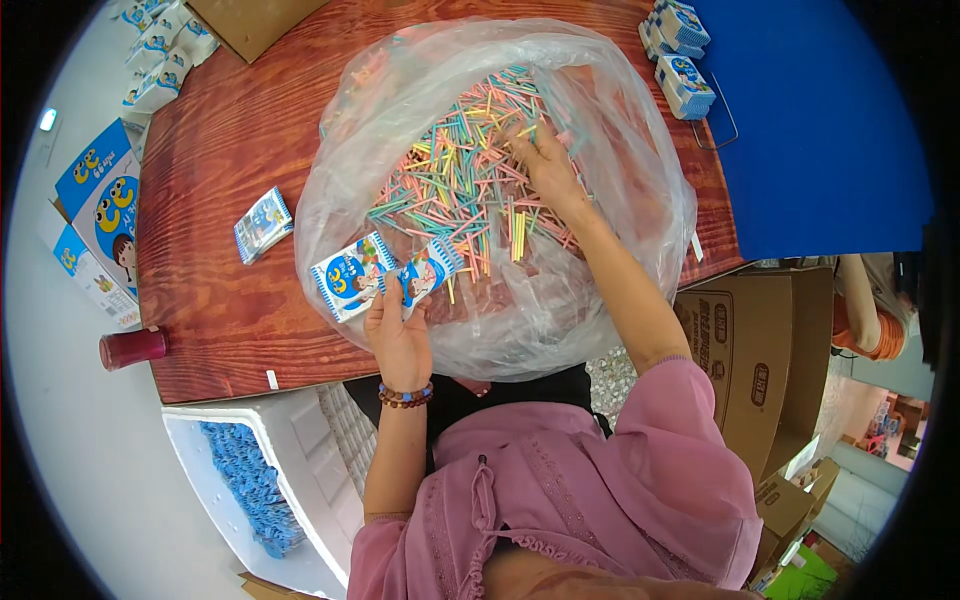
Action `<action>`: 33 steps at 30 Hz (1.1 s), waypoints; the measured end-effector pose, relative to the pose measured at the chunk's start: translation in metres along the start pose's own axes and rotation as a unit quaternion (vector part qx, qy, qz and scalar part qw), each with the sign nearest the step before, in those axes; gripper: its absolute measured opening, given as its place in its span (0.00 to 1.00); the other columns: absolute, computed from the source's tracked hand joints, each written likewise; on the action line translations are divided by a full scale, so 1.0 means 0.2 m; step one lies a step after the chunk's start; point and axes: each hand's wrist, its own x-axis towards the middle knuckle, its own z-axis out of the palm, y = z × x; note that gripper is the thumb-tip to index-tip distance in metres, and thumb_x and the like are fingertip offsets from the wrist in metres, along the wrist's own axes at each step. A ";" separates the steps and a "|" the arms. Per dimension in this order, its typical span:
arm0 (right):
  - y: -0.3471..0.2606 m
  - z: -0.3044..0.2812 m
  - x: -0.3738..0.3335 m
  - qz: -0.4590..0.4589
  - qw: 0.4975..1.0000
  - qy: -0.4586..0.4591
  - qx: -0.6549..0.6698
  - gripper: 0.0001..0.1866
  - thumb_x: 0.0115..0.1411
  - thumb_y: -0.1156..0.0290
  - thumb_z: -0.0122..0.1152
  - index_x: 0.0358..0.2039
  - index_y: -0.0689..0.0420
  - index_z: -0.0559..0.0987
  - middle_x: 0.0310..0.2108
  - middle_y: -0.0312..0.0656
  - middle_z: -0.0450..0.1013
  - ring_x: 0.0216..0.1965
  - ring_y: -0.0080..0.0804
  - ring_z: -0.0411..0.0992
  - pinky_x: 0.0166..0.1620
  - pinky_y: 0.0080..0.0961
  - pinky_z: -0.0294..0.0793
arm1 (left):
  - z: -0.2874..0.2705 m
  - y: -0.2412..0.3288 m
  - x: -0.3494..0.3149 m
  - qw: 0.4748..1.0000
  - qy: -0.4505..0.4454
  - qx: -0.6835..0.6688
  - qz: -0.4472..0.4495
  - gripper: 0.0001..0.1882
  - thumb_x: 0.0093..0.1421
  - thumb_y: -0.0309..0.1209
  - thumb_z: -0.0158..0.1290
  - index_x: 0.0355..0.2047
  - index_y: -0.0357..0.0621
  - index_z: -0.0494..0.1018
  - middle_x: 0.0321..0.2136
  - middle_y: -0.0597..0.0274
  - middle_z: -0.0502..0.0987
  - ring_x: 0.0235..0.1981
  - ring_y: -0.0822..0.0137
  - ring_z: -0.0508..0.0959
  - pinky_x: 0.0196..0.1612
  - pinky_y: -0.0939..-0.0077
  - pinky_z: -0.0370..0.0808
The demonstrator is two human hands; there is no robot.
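Observation:
My left hand [398,340], with a beaded bracelet at the wrist, pinches small white-and-blue packets at the near left edge of a big clear plastic bag. One packet [350,280] lies to the left of the fingers and another packet [432,268] sticks out to their right. The bag [340,190] is spread wide and holds a heap of thin candy sticks [440,165] in pink, yellow and blue. Over the right part of the heap, my right hand [545,165] has its fingers curled on a few sticks. A small bundle of yellow sticks [518,232] lies nearer me.
Another packet [264,225] lies left of the bag on the red wooden table [210,300]. A red jar [135,346] stands at the left edge. Stacked packets [685,85] sit far right. A foam box [300,440] of blue wrappers and a cardboard carton [745,350] flank me.

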 end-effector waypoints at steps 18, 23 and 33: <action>-0.11 -0.03 0.16 -0.036 0.873 -0.105 -0.474 0.10 0.59 0.75 0.48 0.39 0.66 0.73 0.38 0.58 0.75 0.41 0.55 0.75 0.44 0.45 0.73 | -0.03 0.03 0.01 1.000 -0.006 0.000 -0.009 0.07 0.65 0.32 0.53 0.41 0.45 0.76 0.38 0.70 0.79 0.39 0.76 0.77 0.40 0.74 0.73; -0.12 0.01 0.14 -0.046 0.875 -0.070 -0.476 0.10 0.58 0.76 0.47 0.39 0.65 0.73 0.40 0.58 0.73 0.44 0.56 0.73 0.47 0.46 0.72 | -0.03 0.02 0.02 1.000 -0.001 0.001 -0.016 0.07 0.64 0.31 0.53 0.41 0.46 0.76 0.38 0.71 0.79 0.39 0.77 0.77 0.40 0.74 0.73; 0.01 -0.12 0.14 0.103 0.975 -0.048 0.188 0.12 0.64 0.67 0.52 0.42 0.63 0.71 0.40 0.42 0.73 0.41 0.31 0.73 0.44 0.28 0.73 | -0.03 0.02 0.00 1.000 -0.002 0.003 -0.019 0.07 0.64 0.31 0.53 0.41 0.46 0.76 0.39 0.71 0.78 0.40 0.77 0.77 0.40 0.74 0.73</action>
